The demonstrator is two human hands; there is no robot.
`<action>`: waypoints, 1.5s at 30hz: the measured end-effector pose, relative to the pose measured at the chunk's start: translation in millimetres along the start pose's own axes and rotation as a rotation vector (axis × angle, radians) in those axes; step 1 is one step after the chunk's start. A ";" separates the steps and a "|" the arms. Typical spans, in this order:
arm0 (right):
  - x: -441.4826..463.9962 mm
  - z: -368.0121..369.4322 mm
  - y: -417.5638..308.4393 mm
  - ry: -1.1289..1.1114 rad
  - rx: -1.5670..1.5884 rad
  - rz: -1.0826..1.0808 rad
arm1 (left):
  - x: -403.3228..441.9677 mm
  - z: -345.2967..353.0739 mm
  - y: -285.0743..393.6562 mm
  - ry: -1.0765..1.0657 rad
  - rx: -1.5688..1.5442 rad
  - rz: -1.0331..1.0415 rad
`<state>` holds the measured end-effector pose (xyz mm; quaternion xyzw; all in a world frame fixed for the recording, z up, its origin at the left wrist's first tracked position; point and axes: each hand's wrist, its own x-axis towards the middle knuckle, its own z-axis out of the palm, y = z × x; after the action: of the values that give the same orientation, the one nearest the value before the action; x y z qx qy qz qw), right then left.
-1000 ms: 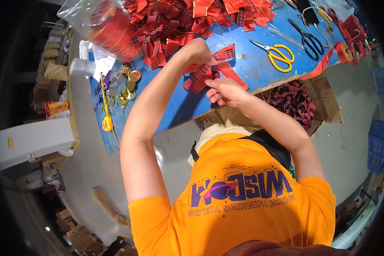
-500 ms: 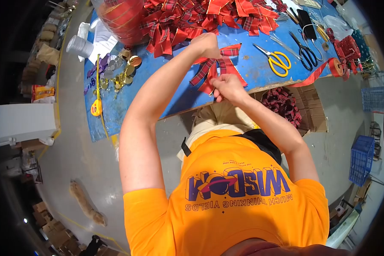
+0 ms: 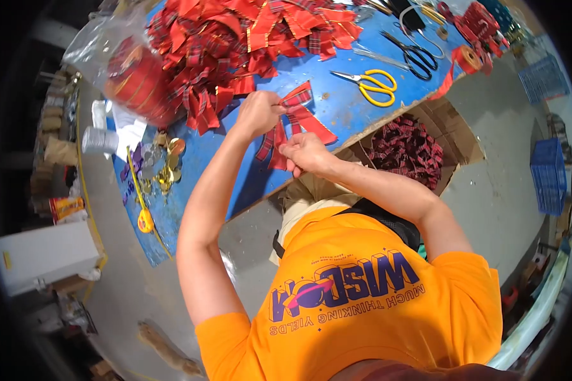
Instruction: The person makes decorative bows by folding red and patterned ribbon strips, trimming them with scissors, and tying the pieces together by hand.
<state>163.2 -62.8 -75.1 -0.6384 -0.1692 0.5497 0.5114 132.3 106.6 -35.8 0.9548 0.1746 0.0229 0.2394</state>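
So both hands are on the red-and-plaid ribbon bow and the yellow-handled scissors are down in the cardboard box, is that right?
Not quite: the head view shows the yellow-handled scissors lying on the blue tabletop, not in the cardboard box. The left hand and right hand are indeed on the red-and-plaid ribbon bow.

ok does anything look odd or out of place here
Mainly the tan, furry-looking shape on the floor at lower left: it lies apart from the work things, and I can't tell what it is. Also, the red ribbon roll has a loose tail trailing to the blue table's edge.
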 end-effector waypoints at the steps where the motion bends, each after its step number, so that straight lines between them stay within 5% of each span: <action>1: -0.7 -3.7 -2.0 -0.007 0.009 -0.002 | -2.3 1.6 -3.8 0.015 -0.036 0.026; 9: -5.2 -17.1 -1.4 -0.034 0.040 -0.031 | -12.9 21.2 -13.4 0.091 -0.338 -0.073; 23: 3.9 -14.8 5.9 -0.021 0.027 -0.009 | -19.1 29.5 -12.6 0.259 -0.113 0.073; 45: -0.5 -22.2 11.0 -0.064 0.016 -0.091 | -14.5 33.3 1.5 0.280 0.027 -0.054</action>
<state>178.7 -78.1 -86.8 -0.6081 -0.2100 0.5474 0.5352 123.4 85.4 -64.0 0.9403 0.2323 0.1471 0.2003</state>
